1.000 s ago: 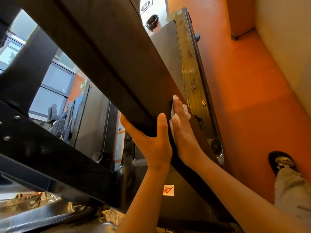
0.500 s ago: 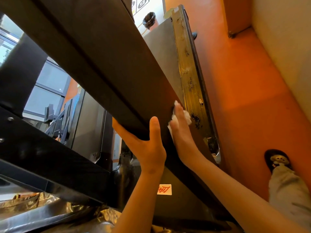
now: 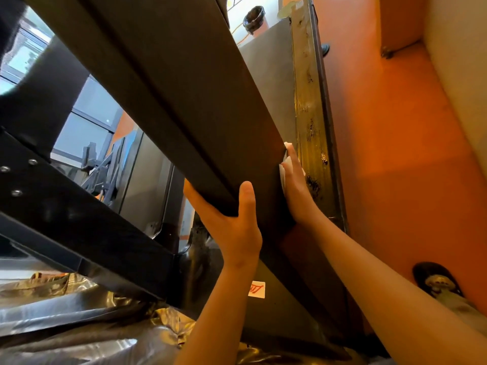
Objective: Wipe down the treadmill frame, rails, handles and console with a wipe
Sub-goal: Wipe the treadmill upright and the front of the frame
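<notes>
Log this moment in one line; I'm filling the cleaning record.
left hand holds frame beam | right hand presses wipe flat against frame beam

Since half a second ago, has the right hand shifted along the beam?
Yes. The right hand has slid slightly up the beam, away from the dark smear on the rail.

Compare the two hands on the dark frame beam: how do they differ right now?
The left hand grips the dark frame beam around its lower edge, thumb on the near face; the right hand lies flat, fingers straight, against its side. The right hand presses a white wipe to it; the left hand has no wipe. Both touch the same beam.
</notes>
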`<state>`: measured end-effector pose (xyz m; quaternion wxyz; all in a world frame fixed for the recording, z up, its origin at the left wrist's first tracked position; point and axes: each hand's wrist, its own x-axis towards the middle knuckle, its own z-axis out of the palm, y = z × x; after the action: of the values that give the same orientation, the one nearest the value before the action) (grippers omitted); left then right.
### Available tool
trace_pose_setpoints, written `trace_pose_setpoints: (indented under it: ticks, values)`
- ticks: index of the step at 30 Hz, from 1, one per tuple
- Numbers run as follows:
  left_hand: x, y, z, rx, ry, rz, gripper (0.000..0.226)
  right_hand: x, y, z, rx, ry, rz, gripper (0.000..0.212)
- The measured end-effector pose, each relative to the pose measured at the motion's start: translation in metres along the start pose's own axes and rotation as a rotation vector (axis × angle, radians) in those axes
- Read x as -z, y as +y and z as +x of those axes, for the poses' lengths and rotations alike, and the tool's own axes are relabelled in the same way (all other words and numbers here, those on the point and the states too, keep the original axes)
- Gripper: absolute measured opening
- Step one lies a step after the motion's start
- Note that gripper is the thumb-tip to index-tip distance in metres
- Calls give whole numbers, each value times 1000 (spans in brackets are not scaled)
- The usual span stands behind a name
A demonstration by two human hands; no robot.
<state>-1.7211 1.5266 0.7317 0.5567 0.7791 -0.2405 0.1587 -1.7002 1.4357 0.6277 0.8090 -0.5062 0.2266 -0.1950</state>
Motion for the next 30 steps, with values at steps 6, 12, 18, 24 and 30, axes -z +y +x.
trace_pose_setpoints:
  ticks: [6, 12, 18, 24, 30]
  values:
    - [-4, -13, -31, 84, 2, -8, 72, 22, 80, -28, -228, -41, 58, 100]
    - [-7, -27, -53, 147, 20, -11, 61, 25, 74, -51, -213, 59, -34, 124]
    - [-5, -29, -54, 122, 5, -8, 58, -5, 33, -70, -15, 34, -110, 109]
    - [-3, -33, -53, 116, -12, -34, 60, -15, 38, -98, 114, -6, 87, 75]
    - [-3, -30, -54, 107, -5, -26, 60, 3, 84, -121, 5, 37, 75, 85]
